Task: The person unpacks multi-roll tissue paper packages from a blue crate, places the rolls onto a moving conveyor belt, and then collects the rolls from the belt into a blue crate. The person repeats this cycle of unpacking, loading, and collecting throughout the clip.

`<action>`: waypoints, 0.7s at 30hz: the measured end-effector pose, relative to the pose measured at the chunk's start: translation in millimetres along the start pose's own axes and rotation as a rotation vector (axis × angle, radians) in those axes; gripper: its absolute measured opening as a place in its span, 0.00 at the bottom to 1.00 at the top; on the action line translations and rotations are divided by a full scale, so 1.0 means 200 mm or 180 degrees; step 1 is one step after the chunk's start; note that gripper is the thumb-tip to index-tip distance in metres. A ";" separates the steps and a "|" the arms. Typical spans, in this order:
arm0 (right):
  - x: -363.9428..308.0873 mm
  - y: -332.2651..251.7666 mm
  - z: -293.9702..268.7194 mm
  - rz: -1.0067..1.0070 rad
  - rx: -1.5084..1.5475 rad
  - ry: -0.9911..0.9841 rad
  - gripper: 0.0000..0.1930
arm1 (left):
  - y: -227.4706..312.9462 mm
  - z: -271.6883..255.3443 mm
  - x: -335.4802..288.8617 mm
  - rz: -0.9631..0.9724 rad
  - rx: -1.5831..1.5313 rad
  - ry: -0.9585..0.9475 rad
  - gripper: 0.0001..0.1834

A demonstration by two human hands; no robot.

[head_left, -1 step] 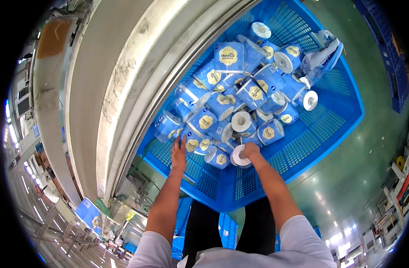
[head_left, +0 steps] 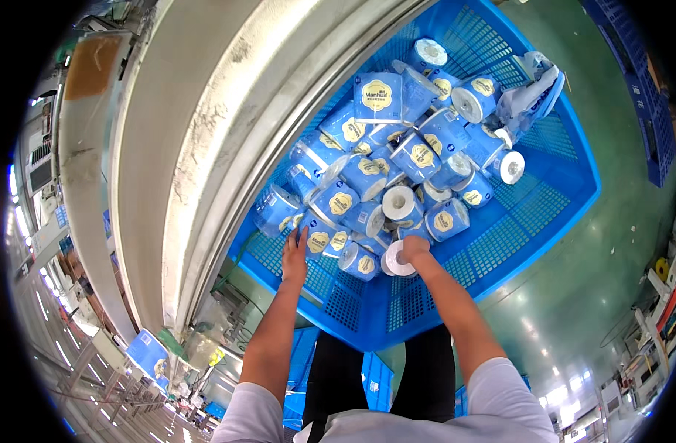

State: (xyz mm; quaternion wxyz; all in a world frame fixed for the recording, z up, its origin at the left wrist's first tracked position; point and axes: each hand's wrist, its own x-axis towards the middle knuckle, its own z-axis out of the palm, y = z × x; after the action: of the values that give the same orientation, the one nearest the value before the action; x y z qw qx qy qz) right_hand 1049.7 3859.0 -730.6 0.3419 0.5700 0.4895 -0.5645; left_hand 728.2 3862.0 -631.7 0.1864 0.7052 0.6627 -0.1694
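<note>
Many toilet paper rolls in blue-and-yellow wrap lie heaped in a large blue plastic basket [head_left: 560, 229]. My right hand [head_left: 414, 249] reaches to the near side of the heap and is closed on a toilet paper roll [head_left: 398, 262] at its white end; my fingertips are partly hidden there. My left hand [head_left: 294, 257] is at the heap's near left edge, fingers stretched out, against a wrapped roll [head_left: 317, 240]. Between the two hands lies another wrapped roll [head_left: 359, 262]. Just beyond my right hand, a roll [head_left: 399, 203] shows its open core.
A long pale metal machine edge [head_left: 205, 148] runs along the basket's left side. Crumpled clear-and-blue plastic film [head_left: 531, 96] hangs at the basket's far right corner. Past it, a dark blue pallet [head_left: 637, 96] stands on the green floor [head_left: 545, 288]. Blue crates are by my legs.
</note>
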 end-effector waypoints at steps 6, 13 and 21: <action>-0.08 -0.08 -0.22 -0.1288 -0.1802 0.1895 0.23 | -0.06 -0.05 -0.08 0.0335 -0.0024 -0.0379 0.37; 0.19 -0.10 -0.17 -0.1310 -0.2535 0.1589 0.27 | 0.06 -0.09 -0.08 -0.0073 -0.0759 -0.0353 0.34; -0.30 0.10 -0.38 -0.1655 -0.0535 0.1956 0.23 | 0.17 -0.38 -0.04 -0.0903 -0.1495 0.0062 0.26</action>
State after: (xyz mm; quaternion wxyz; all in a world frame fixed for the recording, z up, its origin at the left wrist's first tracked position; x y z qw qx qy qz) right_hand 1099.5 3913.8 -665.2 0.0711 0.5394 0.7410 -0.3935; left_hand 761.4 3890.8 -559.3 0.3129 0.5443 0.7778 -0.0288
